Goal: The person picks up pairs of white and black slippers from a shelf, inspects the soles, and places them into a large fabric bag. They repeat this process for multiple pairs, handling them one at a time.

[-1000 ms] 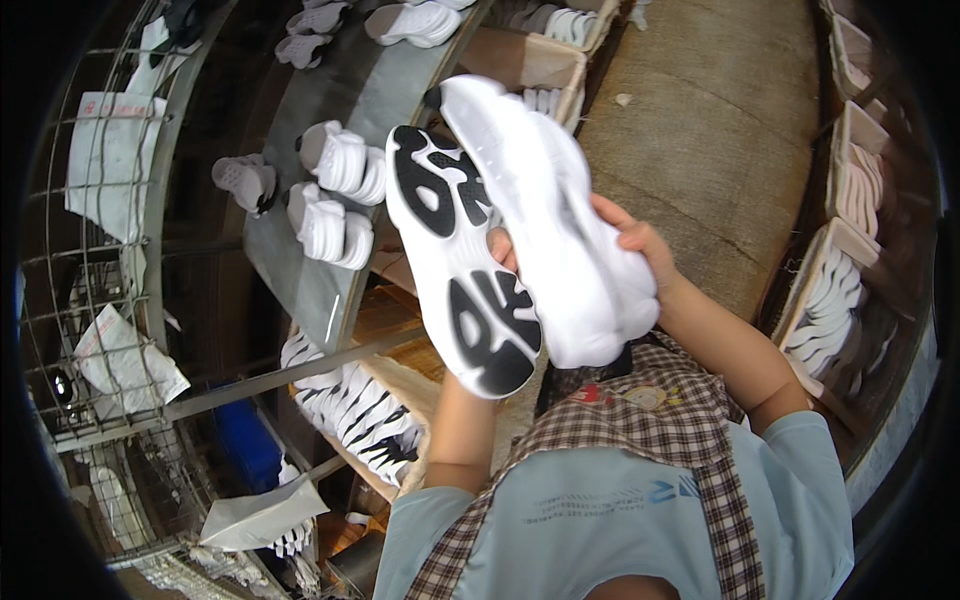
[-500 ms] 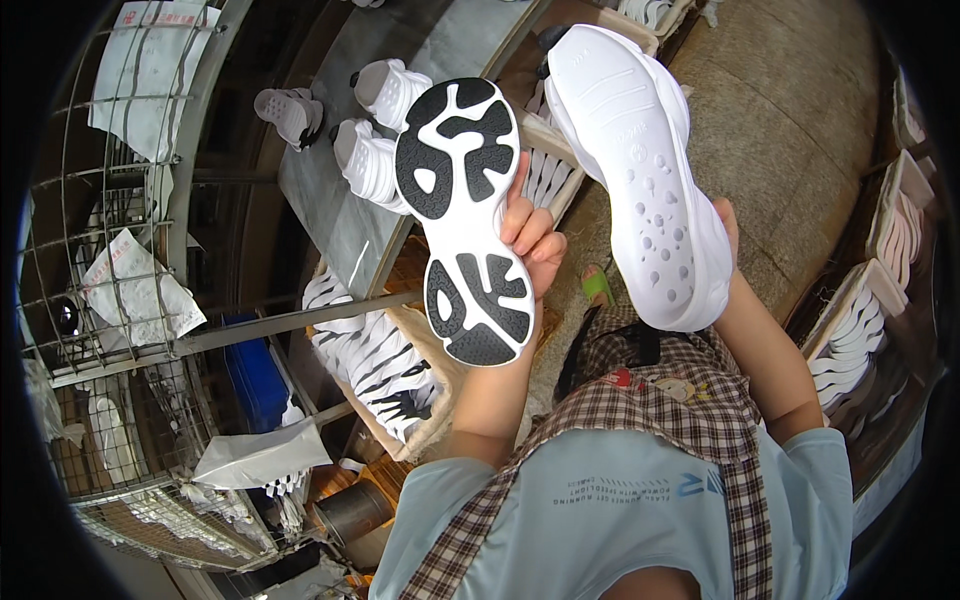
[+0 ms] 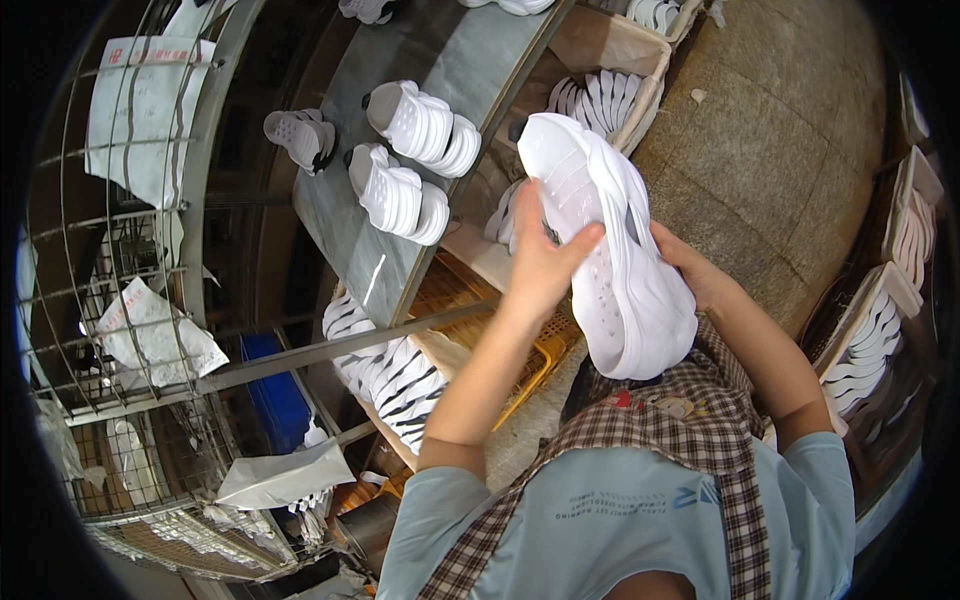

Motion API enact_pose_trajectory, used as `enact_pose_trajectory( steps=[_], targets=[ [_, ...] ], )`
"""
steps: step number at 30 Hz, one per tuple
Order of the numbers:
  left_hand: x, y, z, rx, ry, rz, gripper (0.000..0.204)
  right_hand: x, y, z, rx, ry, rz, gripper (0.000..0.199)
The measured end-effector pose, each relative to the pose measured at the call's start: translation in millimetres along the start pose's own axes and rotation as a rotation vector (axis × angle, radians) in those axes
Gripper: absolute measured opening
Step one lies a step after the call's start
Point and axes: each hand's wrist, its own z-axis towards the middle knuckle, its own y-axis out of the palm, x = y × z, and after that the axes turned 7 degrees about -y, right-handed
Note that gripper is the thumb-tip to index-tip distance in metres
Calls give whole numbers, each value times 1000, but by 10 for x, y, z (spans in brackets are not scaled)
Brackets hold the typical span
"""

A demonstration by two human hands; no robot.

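Observation:
A large white shoe sole (image 3: 605, 300) with wavy sculpted sides and a dimpled inner face is tilted in front of my chest, its toe end pointing away. My left hand (image 3: 545, 255) grips its left edge near the middle, thumb across the inner face and fingers along the toe side. On the opposite side, my right hand (image 3: 690, 265) holds the outer wall, its fingertips partly hidden behind the sole. A small black piece (image 3: 517, 130) shows at the toe end; its attachment is unclear. The sole's underside is out of sight.
White soles (image 3: 400, 195) stand in stacks on a grey metal table (image 3: 460, 65) at the far left. Crates of white pieces (image 3: 605, 100) sit beyond it, with others (image 3: 865, 340) at the right. A wire rack (image 3: 150, 230) and a yellow crate (image 3: 535, 375) are left of me.
The black-and-white outsole in my left hand has gone from view. My left hand has moved onto the white sole, which has come lower and turned to show its side.

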Motion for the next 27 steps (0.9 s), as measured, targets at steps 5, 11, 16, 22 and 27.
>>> enact_pose_trajectory(
  steps=[5, 11, 16, 22, 27],
  targets=[
    [149, -1231, 904, 624, 123, -380, 79, -41, -103, 58, -9, -16, 4, 117],
    [-293, -2011, 1975, 170, -660, -614, 46, -44, -283, 47, -23, -78, 28, 112],
    [-598, -2124, 2264, 15, -811, -367, 38, 9, -426, -42, 124, -118, 73, 113],
    [-715, -2268, 2340, -44, -822, -655, 41, 44, -578, -8, 128, -141, 56, 109],
    [-251, -1708, 1895, -433, -424, -869, 40, -70, -717, 47, 178, -136, -70, 95]
  ],
)
